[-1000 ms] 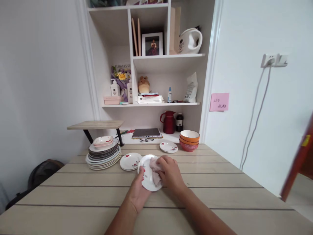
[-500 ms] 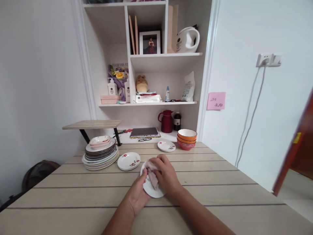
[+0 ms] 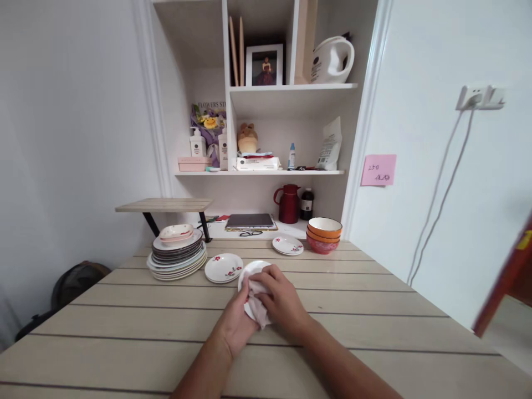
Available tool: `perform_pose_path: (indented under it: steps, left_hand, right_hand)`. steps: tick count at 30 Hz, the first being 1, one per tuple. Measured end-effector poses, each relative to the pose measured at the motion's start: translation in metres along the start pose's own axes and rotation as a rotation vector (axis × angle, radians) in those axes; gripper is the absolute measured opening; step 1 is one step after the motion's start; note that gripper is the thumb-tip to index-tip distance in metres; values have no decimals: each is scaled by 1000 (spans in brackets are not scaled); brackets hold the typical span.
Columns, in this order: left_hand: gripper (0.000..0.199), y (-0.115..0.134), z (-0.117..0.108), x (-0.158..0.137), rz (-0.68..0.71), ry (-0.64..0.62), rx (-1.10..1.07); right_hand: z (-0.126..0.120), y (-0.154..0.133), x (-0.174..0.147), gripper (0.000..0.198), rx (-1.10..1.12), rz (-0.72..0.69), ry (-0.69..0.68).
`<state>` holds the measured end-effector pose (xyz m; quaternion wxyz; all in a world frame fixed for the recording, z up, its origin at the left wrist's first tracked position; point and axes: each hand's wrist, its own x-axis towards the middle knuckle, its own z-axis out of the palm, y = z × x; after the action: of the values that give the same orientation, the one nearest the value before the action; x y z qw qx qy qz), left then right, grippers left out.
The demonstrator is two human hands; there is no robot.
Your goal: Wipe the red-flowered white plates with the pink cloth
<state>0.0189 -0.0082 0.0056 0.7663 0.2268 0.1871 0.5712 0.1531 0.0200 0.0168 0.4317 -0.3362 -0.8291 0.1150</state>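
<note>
Left hand (image 3: 236,322): we see it gripping the left edge of the small plate (image 3: 255,266), thumb over the upper face, fingers hidden beneath.
Right hand (image 3: 281,296): we see it pinching the cloth (image 3: 260,311), bent fingers pressing it onto the plate.
Small plate: white with red print, between both hands above the wooden tabletop (image 3: 357,332), partly covered by the crumpled pale cloth.
Flowered plates (image 3: 222,266): lying just beyond, to our left.
Plate stack (image 3: 178,266): farther left, small dishes (image 3: 177,230) on top.
Bowls (image 3: 324,238): nested, orange above red, beside another pair of flowered plates (image 3: 286,244).
Red jug (image 3: 288,205): we find it behind, beside a dark bottle (image 3: 307,205).
</note>
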Motion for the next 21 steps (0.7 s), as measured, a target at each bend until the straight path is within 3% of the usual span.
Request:
perform_pose_path:
  steps: [3,7,14,17,21]
  left_hand:
    - [30,-6,0,0,-89,1,54]
    - [39,-4,-1,1,18,-35,-1]
    - [41,11,-3,1,147,-52,-120]
    - [34,6,-3,0,66,-39,-55]
    - [30,-4,-2,-1,-69,-34,47]
  right_hand:
    - [-2,8,3,44,-118,15,83]
    - [-7,23,5,37,-265,87,153]
    - [-3,10,3,37,-163,-4,44]
    - [-1,1,2,42,-123,-39,33]
    - [-4,6,4,43,-192,-11,117]
